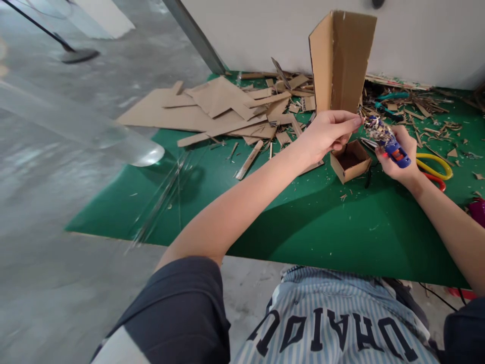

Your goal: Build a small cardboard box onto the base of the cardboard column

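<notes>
My right hand (399,154) is closed round a blue and red glue gun (388,141) whose front is crusted with scraps. My left hand (328,132) reaches across to the gun's tip, its fingers pinched together there; what they pinch is too small to make out. Just below both hands sits a small open cardboard box (350,161) on the green mat (303,217). A tall folded cardboard piece (341,60) stands upright behind the hands.
Flat cardboard sheets and strips (212,108) lie at the mat's far left. Small offcuts (424,111) litter the far right. Yellow-handled scissors (435,167) lie to the right of my right hand. A white wall runs behind. Grey floor lies to the left.
</notes>
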{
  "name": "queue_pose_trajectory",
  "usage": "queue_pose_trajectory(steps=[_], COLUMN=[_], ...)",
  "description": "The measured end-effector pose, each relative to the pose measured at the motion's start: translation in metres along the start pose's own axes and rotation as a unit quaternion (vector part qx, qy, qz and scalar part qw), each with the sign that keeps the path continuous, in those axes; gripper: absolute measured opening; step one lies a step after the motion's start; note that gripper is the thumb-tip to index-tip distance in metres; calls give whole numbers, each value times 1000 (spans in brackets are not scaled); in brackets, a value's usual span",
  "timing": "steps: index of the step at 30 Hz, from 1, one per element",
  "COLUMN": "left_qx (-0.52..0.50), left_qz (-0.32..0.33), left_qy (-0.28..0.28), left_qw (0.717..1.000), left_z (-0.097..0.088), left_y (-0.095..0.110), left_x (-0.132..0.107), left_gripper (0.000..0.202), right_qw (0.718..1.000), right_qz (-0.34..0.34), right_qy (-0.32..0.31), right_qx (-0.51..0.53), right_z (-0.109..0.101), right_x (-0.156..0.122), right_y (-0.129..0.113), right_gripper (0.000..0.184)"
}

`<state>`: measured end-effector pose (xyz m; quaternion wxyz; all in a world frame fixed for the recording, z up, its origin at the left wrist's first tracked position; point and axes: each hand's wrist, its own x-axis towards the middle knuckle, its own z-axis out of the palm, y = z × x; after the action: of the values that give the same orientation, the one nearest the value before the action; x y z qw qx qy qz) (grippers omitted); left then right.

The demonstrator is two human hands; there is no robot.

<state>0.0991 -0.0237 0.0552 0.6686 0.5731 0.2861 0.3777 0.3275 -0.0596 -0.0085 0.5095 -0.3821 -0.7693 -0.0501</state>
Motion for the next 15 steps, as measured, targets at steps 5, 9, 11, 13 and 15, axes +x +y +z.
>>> queue_pose_trajectory(steps=[5,9,11,13,15], left_qx=[0,1,3,3,-1], left_qz=[-7,6,9,8,7], left_qy=[5,7,8,9,11], left_qw=[1000,1000,1000,1000,1000], left_z=[1,1,1,2,3], left_y=[0,-1,-1,-1,0], left_x=[0,0,0,0,-1], left_gripper=[19,19,21,22,21], right_qw=[1000,1000,1000,1000,1000], right_qz=[13,17,19,20,24], right_qy=[-5,-1,-6,-9,-11], right_qx=[-4,0,0,-1,-3], right_z=[2,2,2,1,1], right_x=[-1,-1,0,0,0], right_y=[1,0,-1,-3,-3], right_gripper=[28,27,25,25,26])
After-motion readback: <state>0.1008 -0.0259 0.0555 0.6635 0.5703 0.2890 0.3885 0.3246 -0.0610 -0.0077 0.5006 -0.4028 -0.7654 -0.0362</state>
